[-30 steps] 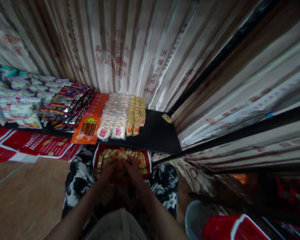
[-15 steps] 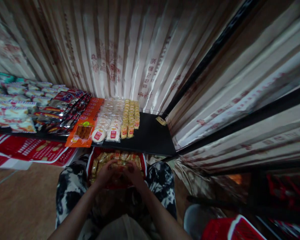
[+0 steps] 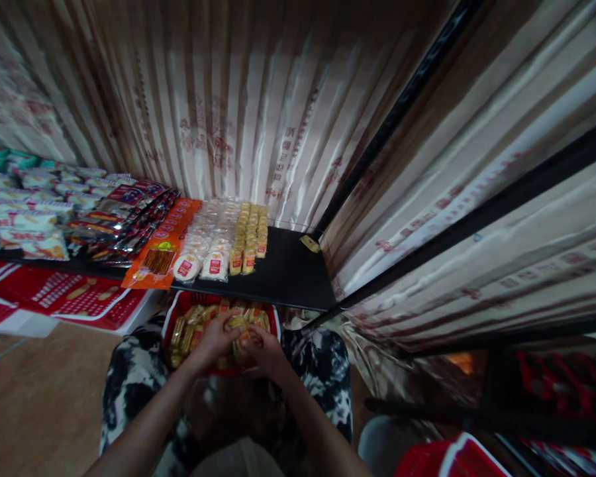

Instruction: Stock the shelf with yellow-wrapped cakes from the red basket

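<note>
A red box (image 3: 170, 317) full of small yellow snack packets (image 3: 185, 327) rests between my knees, under the edge of a black shelf (image 3: 293, 278). My left hand (image 3: 214, 339) and my right hand (image 3: 264, 346) meet over the box, fingers curled around a bunch of those packets (image 3: 239, 339). On the shelf above lie rows of the same yellow packets (image 3: 251, 233), beside clear-wrapped white round cakes (image 3: 208, 245).
An orange hanging strip of snacks (image 3: 159, 246), dark red bags (image 3: 124, 212) and white-green bags (image 3: 24, 218) fill the shelf's left. One loose packet (image 3: 310, 243) lies at the back right. Curtains hang behind. Red cartons (image 3: 64, 295) sit below left, a pale bucket (image 3: 377, 444) at lower right.
My view has swung a little to the right and down. Both hands stayed together in the box and now grip a bunch of packets, lifted slightly.
</note>
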{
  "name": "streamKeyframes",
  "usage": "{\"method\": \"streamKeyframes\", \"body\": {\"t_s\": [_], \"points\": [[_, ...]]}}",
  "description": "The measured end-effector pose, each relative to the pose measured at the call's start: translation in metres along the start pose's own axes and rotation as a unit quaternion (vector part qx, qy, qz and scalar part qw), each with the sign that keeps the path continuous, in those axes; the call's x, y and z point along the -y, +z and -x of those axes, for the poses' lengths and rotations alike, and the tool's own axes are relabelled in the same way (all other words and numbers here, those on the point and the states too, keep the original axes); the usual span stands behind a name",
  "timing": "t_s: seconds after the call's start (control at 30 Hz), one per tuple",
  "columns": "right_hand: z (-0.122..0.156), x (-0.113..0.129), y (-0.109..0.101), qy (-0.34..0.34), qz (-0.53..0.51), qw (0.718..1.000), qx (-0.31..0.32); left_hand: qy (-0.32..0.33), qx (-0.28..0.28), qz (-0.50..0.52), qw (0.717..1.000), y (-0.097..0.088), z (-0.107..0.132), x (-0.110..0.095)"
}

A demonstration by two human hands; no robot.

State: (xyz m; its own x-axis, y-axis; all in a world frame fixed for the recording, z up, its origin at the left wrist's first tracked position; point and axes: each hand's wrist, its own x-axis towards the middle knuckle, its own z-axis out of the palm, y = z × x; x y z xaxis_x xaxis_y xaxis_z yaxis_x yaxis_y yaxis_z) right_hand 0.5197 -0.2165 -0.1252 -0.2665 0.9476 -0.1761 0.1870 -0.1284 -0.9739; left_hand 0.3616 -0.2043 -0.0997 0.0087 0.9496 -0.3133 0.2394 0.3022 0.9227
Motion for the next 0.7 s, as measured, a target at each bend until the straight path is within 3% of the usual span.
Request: {"method": "streamKeyframes", "body": {"t_s": [0.17, 0.37, 0.53, 0.7], "points": [[-0.019, -0.007, -0.022, 0.021, -0.124, 0.987, -0.097, 0.056, -0.002, -0.033, 0.998, 0.023, -0.017, -0.025], [-0.037, 0.024, -0.046, 0.033, -0.195, 0.97, -0.138, 0.1, -0.095, 0.028, 0.99, 0.033, -0.031, -0.048], [-0.078, 0.043, -0.056, -0.007, -0.178, 0.966, -0.189, 0.154, -0.123, 0.011, 0.98, 0.033, -0.039, -0.06], [-0.121, 0.037, -0.067, -0.039, -0.092, 0.969, -0.225, 0.153, -0.082, 0.066, 0.983, 0.05, -0.057, -0.062]]}}
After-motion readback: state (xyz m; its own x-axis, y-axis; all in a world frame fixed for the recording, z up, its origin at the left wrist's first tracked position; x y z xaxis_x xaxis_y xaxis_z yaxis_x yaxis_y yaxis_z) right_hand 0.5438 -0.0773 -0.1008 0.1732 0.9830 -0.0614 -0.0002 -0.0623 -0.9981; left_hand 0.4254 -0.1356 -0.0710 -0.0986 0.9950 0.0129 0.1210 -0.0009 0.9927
